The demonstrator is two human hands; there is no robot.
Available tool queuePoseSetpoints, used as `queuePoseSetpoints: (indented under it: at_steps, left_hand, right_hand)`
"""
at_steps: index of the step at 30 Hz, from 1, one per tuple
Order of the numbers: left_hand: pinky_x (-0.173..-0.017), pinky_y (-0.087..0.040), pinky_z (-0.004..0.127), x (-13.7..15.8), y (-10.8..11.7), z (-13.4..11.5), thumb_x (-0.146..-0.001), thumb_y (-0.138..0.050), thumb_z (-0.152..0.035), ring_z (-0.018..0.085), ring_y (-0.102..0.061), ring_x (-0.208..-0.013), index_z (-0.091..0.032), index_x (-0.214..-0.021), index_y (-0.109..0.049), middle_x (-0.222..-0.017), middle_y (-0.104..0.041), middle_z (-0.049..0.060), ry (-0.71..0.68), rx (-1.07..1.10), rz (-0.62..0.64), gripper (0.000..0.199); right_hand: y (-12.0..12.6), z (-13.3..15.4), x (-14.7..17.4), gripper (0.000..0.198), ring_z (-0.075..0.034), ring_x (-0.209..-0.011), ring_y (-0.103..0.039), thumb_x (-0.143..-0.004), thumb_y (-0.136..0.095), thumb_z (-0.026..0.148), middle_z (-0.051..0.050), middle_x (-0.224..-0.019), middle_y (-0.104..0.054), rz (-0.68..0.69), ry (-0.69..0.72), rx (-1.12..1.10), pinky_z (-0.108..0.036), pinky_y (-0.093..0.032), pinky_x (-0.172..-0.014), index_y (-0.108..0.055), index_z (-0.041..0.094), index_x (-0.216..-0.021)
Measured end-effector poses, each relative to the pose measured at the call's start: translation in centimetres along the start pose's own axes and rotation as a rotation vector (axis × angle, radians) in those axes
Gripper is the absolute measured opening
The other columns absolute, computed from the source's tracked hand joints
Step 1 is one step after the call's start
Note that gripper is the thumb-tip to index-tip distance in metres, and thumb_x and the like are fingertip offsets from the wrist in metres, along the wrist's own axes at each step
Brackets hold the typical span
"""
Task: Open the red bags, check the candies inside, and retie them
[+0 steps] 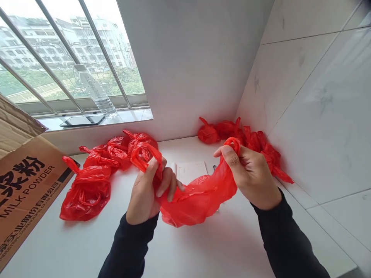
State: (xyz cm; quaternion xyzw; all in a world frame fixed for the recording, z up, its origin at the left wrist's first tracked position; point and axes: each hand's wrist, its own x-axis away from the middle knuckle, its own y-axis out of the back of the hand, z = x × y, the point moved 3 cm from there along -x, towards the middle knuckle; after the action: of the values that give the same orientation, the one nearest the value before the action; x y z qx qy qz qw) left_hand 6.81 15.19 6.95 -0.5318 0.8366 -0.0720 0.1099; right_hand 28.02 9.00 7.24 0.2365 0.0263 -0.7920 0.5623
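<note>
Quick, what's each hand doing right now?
Left hand: closed, holding one end of a thin red plastic bag.
Right hand: closed, holding the bag's other end.

Near tabletop [199, 251] free; red bags [87, 185] at left and far right.

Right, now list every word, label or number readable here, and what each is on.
"MILK POWDER" on the cardboard box.
"浆粉" above it, partly cut off.
"股份有限公司" below, start unclear.
"INDUSTRIAL" under that; the rest too small.
Paper: faint marks, too small to read.
</note>
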Motion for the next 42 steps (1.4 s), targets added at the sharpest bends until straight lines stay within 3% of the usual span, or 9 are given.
queuePoseSetpoints:
  at_steps: [3,6,12,17,20,27,34,39,42]
  left_hand:
    - [-0.043,-0.034,0.02,0.5,-0.8,0.4,-0.094,-0.057,-0.047,0.007,-0.026,-0.04,-0.023,-0.075,-0.041,-0.049,-0.031,-0.011,0.127,-0.254,-0.036,0.035]
    - [-0.051,-0.039,0.02,1.2,-2.2,0.5,-0.092,-0.063,-0.043,0.008,-0.04,-0.054,-0.024,-0.094,-0.049,-0.064,-0.047,-0.007,0.187,-0.485,0.096,0.023]
    - [-0.068,-0.044,0.027,1.8,-2.7,-0.3,-0.097,-0.053,-0.042,0.014,-0.049,-0.072,-0.02,-0.086,-0.058,-0.079,-0.053,0.001,0.212,-0.434,0.391,0.025]
    - [-0.066,-0.047,0.028,0.6,-1.1,0.0,-0.099,-0.048,-0.043,0.012,-0.045,-0.055,-0.02,-0.078,-0.056,-0.055,-0.043,-0.004,0.178,-0.134,0.162,0.032]
    - [-0.052,-0.036,0.021,0.6,-1.2,0.5,-0.097,-0.052,-0.047,0.007,-0.026,-0.049,-0.02,-0.08,-0.055,-0.055,-0.03,-0.008,0.154,-0.301,0.045,0.032]
    - [-0.059,-0.044,0.026,2.6,-4.4,0.7,-0.094,-0.058,-0.033,0.015,-0.05,-0.067,-0.026,-0.112,-0.054,-0.075,-0.054,-0.001,0.172,-0.527,0.417,0.02]
    - [-0.056,-0.037,0.023,1.2,-3.6,1.1,-0.094,-0.059,-0.036,0.011,-0.042,-0.064,-0.019,-0.074,-0.051,-0.074,-0.051,-0.002,0.096,-0.497,0.296,0.027]
    - [-0.047,-0.024,0.023,1.1,-3.4,1.0,-0.094,-0.058,-0.045,0.008,-0.026,-0.053,-0.02,-0.067,-0.039,-0.06,-0.032,-0.006,0.177,-0.402,0.275,0.042]
    - [-0.043,-0.02,0.023,0.9,-2.7,1.1,-0.093,-0.055,-0.055,0.007,-0.024,-0.047,-0.02,-0.064,-0.04,-0.055,-0.029,-0.007,0.228,-0.307,0.171,0.047]
  right_hand:
    - [-0.7,0.7,0.4,0.025,-0.011,-0.061,-0.048,-0.099,-0.057,0.043,0.003,-0.069,-0.052,0.133,0.012,-0.098,-0.025,-0.043,-0.057,-0.071,0.023,-0.104]
    - [-2.0,0.5,0.6,0.034,-0.012,-0.066,-0.052,-0.095,-0.063,0.038,0.004,-0.075,-0.056,0.266,0.001,-0.156,-0.024,-0.046,-0.062,-0.063,0.027,-0.128]
    - [-2.7,-0.7,0.0,0.018,-0.012,-0.066,-0.053,-0.098,-0.058,0.034,0.0,-0.08,-0.062,0.236,0.02,-0.221,-0.025,-0.043,-0.059,-0.068,0.02,-0.096]
    - [-2.3,-0.3,0.1,0.022,-0.011,-0.063,-0.051,-0.097,-0.06,0.04,0.002,-0.074,-0.06,0.172,0.037,-0.209,-0.025,-0.044,-0.058,-0.071,0.022,-0.105]
    - [-2.3,0.5,0.6,0.017,-0.011,-0.066,-0.056,-0.097,-0.062,0.034,0.004,-0.076,-0.063,0.201,0.096,-0.21,-0.024,-0.048,-0.066,-0.07,0.026,-0.109]
    - [-2.9,1.0,1.2,0.023,-0.013,-0.085,-0.068,-0.095,-0.065,0.027,0.003,-0.09,-0.069,0.3,0.132,-0.221,-0.027,-0.055,-0.081,-0.064,0.027,-0.118]
    - [-3.0,1.4,1.1,0.022,-0.019,-0.096,-0.059,-0.096,-0.063,0.038,-0.004,-0.099,-0.06,0.254,0.317,-0.04,-0.035,-0.053,-0.085,-0.076,0.03,-0.112]
    - [-3.3,-0.1,0.2,0.039,-0.021,-0.111,-0.057,-0.098,-0.059,0.045,-0.006,-0.117,-0.059,0.346,0.164,-0.066,-0.039,-0.048,-0.098,-0.063,0.031,-0.134]
    - [-3.6,-1.1,-0.3,0.034,-0.02,-0.107,-0.059,-0.097,-0.061,0.042,-0.005,-0.111,-0.062,0.383,0.125,-0.061,-0.037,-0.047,-0.095,-0.066,0.027,-0.127]
